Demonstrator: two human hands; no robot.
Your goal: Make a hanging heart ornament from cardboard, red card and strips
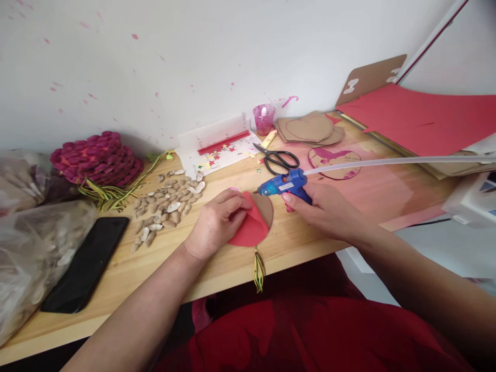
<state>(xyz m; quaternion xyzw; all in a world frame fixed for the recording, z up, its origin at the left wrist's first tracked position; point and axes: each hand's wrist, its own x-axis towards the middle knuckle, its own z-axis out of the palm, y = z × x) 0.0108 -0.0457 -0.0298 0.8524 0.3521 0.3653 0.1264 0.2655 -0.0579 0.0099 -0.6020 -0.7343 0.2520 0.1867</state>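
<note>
My right hand (325,209) is wrapped round the handle of a blue glue gun (284,185), a long pale glue stick (372,162) running out of its back. The nozzle points left, close over a brown cardboard piece (266,209). My left hand (222,219) pinches the red paper (250,227) that covers part of that cardboard and holds its edge folded back. From the cardboard's lower edge a green-and-yellow tassel (259,271) hangs over the table's front. Whether glue is on the cardboard cannot be made out.
Black-handled scissors (281,161) lie behind the glue gun. Peanut shells (166,201), a black phone (87,263) and a plastic bag (34,258) are at left. Stacked magenta pieces (98,160) stand behind them. Cardboard hearts (308,128), a pink cup (264,120) and red sheets (422,119) sit further back.
</note>
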